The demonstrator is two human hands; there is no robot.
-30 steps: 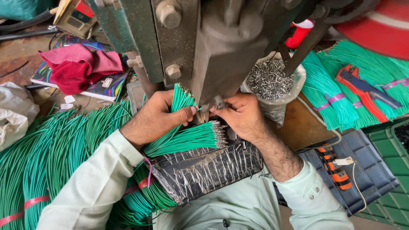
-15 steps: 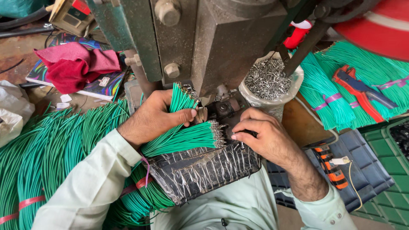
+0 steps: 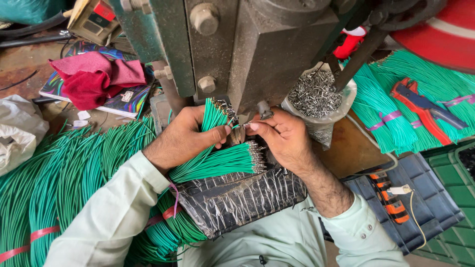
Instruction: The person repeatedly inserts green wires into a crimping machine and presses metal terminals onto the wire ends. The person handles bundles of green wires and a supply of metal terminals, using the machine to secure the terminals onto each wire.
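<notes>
Green wires (image 3: 217, 160) fanned in left hand (image 3: 185, 136), closed round them, below the press (image 3: 267, 54); right hand (image 3: 282, 138) pinches one wire under it; fingertips risk crushing if the press drops.

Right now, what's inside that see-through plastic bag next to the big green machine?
The clear plastic bag is heaped with small shiny silver metal pieces. Only the top of the pile shows; the person's right hand and the crinkled plastic hide what lies deeper.
</notes>
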